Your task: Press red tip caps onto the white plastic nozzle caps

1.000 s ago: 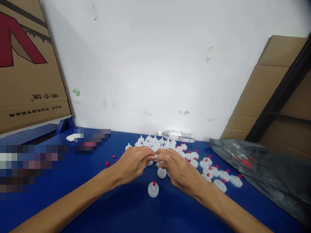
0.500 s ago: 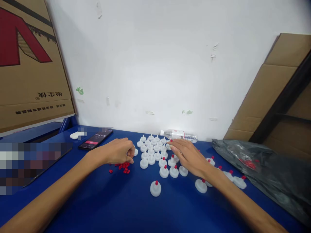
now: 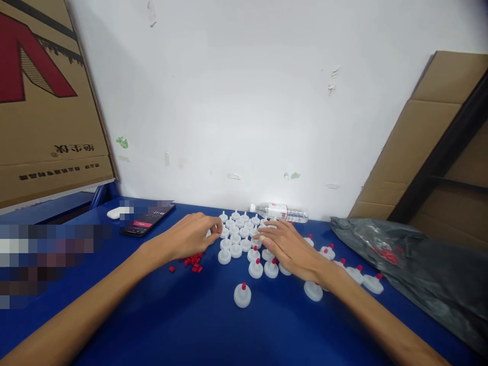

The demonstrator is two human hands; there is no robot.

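My left hand (image 3: 196, 235) is closed in a pinch at the left edge of a group of white nozzle caps (image 3: 235, 238); whatever its fingertips hold is hidden. Just below it lies a small pile of red tips (image 3: 195, 262). Over the right side of the group, my right hand (image 3: 285, 246) is spread with fingers stretched out, its thumb and index finger close to the white caps. Several white caps with red tips fitted (image 3: 255, 268) stand below and under this hand. One red-tipped cap (image 3: 242, 296) stands apart nearer to me.
A clear plastic bottle (image 3: 280, 211) lies along the wall. At the left are a phone (image 3: 147, 223) and a white case (image 3: 116, 212). More red-tipped caps (image 3: 372, 284) sit right of my arm, beside a dark plastic bag (image 3: 419, 274). Cardboard (image 3: 49, 127) stands on the left.
My left hand has moved from the red tips up and right to the white caps. My right hand has shifted slightly left and nearer, fingers more spread.
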